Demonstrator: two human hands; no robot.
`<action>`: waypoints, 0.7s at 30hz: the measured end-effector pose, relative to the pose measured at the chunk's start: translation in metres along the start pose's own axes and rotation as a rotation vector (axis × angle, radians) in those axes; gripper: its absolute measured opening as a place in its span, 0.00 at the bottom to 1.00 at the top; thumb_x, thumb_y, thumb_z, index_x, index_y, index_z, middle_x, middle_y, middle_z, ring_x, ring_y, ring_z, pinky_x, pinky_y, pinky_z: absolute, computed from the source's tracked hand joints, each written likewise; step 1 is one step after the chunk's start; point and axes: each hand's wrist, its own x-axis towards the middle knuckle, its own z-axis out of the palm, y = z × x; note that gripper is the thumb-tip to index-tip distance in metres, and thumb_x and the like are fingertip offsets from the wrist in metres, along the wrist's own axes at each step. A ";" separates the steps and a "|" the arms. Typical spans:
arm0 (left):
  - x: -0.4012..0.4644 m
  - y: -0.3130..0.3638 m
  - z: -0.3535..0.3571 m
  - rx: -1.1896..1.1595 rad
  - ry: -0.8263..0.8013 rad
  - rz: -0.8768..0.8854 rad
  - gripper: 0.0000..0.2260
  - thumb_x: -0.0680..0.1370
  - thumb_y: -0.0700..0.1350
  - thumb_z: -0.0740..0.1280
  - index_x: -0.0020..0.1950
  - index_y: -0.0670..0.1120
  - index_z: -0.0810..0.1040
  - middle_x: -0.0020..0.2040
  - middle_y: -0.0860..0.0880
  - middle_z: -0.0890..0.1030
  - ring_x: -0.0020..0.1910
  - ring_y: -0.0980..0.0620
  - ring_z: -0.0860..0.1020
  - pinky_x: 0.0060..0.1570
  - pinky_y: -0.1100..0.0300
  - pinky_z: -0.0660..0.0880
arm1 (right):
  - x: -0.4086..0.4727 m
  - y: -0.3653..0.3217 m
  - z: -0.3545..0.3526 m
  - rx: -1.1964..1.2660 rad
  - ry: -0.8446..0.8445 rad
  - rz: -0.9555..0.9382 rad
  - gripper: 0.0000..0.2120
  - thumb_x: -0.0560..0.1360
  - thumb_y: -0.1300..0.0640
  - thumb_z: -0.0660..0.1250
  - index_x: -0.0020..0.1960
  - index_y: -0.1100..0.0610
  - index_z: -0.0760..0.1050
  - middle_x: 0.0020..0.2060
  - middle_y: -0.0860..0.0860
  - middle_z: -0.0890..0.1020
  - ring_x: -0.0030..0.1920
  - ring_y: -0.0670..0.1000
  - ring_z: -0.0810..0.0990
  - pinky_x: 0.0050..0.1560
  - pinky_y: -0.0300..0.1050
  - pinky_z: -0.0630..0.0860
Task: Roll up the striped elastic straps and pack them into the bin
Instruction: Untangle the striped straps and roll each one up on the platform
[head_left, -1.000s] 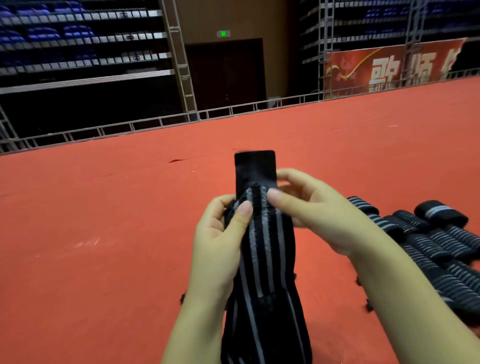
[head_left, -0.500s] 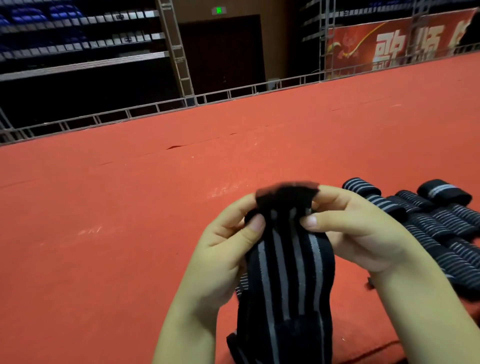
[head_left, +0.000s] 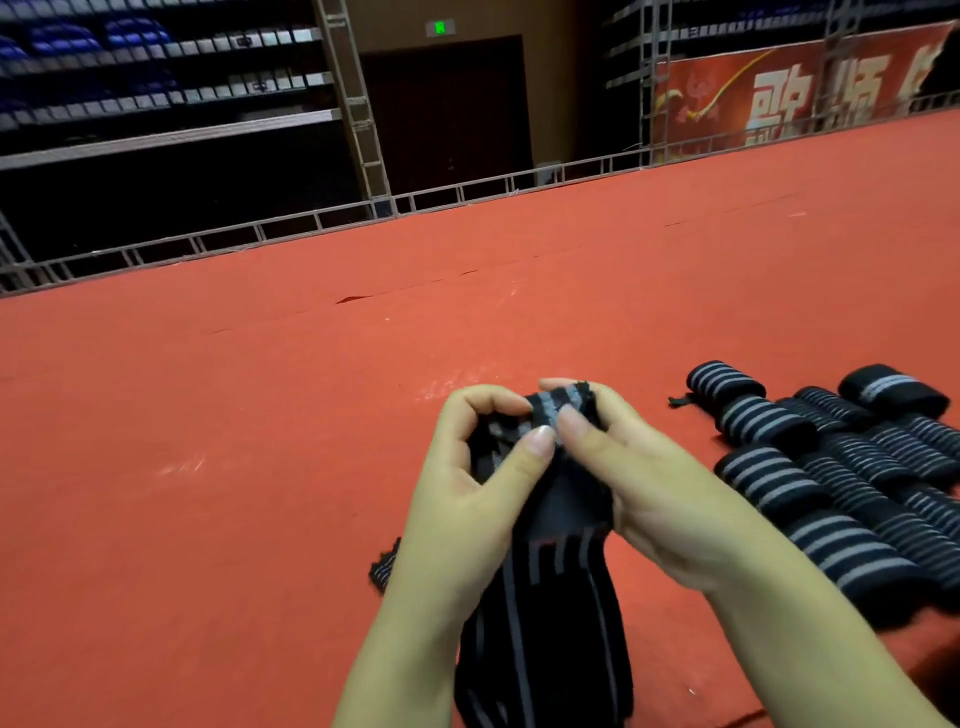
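Note:
A black elastic strap with grey stripes hangs from both hands down toward the bottom edge. Its top end is curled into a small roll between my fingertips. My left hand pinches the roll from the left with thumb and fingers. My right hand pinches it from the right. Several rolled straps lie in rows on the red carpet at the right. No bin is in view.
The red carpet spreads wide to the left and ahead. A loose strap end pokes out left of my left wrist. A metal railing lines the far edge, with dark seating stands and a red banner behind.
The flat black strap end that stood upright has been folded down and curled into a small roll. Both hands moved lower and closer together around it.

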 end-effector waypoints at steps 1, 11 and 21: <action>-0.002 0.001 0.001 0.026 -0.011 -0.012 0.08 0.72 0.47 0.70 0.47 0.58 0.77 0.45 0.55 0.82 0.46 0.55 0.80 0.48 0.59 0.78 | -0.002 -0.001 0.002 -0.035 -0.009 0.015 0.18 0.74 0.47 0.68 0.61 0.51 0.72 0.53 0.52 0.84 0.56 0.51 0.82 0.53 0.45 0.80; -0.005 0.005 0.002 -0.067 -0.081 -0.148 0.29 0.72 0.54 0.68 0.69 0.69 0.60 0.57 0.66 0.81 0.60 0.59 0.79 0.61 0.55 0.75 | -0.004 -0.006 0.012 0.025 0.160 -0.310 0.14 0.71 0.58 0.69 0.55 0.59 0.73 0.45 0.53 0.84 0.47 0.50 0.82 0.47 0.41 0.80; 0.008 0.022 0.001 -0.322 -0.170 -0.256 0.10 0.72 0.44 0.69 0.52 0.50 0.84 0.50 0.42 0.85 0.45 0.45 0.84 0.47 0.50 0.82 | 0.015 -0.052 0.016 -0.329 0.151 -0.720 0.11 0.73 0.62 0.67 0.52 0.49 0.74 0.44 0.42 0.80 0.47 0.42 0.79 0.49 0.37 0.75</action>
